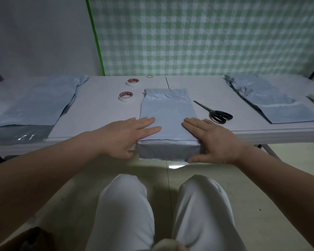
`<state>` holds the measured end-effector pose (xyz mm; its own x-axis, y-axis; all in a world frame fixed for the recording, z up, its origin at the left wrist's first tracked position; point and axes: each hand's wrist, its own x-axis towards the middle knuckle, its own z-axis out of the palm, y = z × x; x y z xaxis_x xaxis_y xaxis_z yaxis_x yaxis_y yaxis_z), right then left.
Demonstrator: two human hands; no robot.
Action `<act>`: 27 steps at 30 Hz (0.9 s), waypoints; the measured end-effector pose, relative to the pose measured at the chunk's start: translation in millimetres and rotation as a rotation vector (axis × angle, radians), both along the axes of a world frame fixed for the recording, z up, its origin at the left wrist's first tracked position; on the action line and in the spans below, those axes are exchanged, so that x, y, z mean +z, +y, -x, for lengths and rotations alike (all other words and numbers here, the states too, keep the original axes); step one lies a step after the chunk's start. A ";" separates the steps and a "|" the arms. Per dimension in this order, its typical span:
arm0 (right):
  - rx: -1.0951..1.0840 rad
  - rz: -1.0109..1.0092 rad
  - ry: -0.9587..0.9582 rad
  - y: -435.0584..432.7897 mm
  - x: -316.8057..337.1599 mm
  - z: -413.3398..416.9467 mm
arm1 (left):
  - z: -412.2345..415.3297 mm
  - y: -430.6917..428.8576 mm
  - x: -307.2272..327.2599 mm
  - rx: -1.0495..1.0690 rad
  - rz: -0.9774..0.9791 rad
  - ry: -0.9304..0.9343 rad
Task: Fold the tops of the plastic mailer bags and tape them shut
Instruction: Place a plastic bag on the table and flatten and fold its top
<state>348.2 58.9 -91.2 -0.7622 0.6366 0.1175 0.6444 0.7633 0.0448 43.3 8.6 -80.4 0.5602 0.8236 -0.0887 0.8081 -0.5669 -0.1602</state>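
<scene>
At table [98, 115] edge, grey mailer bag [168, 113], far end wrinkled, prob. folded

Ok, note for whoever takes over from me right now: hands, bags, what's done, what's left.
Both flat: left hand and right hand press the middle mailer bag at the near edge of the table; its near end hangs over.
The near tape roll and far tape roll lie to its left, scissors to its right.
Done: no tape visible on this bag.
Left: fold, tape, then the left pile. State of the right pile unclear.
</scene>
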 end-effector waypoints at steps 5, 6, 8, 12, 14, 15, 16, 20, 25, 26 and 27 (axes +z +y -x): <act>0.028 -0.099 -0.100 5.7 -3.8 -11.1 | -2.6 -6.2 -5.0 0.047 -0.044 -0.098; 0.038 -0.093 -0.042 6.1 -4.3 -11.5 | -5.0 -6.2 -5.3 0.073 -0.020 -0.146; 0.015 -0.019 0.148 5.5 -2.3 -11.5 | -9.1 -5.1 -3.3 0.119 0.018 -0.285; -0.089 0.203 0.450 4.2 7.9 -4.9 | -4.6 -1.2 -0.1 0.131 0.108 -0.353; -0.177 0.251 0.497 5.4 12.2 -2.0 | 0.1 1.4 1.0 0.124 0.134 -0.354; -0.213 0.248 0.523 6.0 13.7 0.5 | 0.8 2.4 1.8 0.117 0.131 -0.390; -0.257 0.251 0.560 6.8 14.1 2.9 | 1.2 3.8 2.1 0.124 0.131 -0.439; -0.473 0.344 0.776 8.7 15.3 19.0 | -6.8 7.7 10.3 0.280 0.208 -0.799; -0.690 0.245 0.793 19.1 13.8 42.1 | -26.5 21.5 15.0 0.598 -0.039 -0.914; -0.707 0.208 0.781 20.5 12.9 45.8 | -30.6 23.3 15.3 0.640 -0.098 -0.928; -0.720 0.175 0.776 21.6 11.8 48.7 | -35.0 24.6 15.9 0.680 -0.151 -0.938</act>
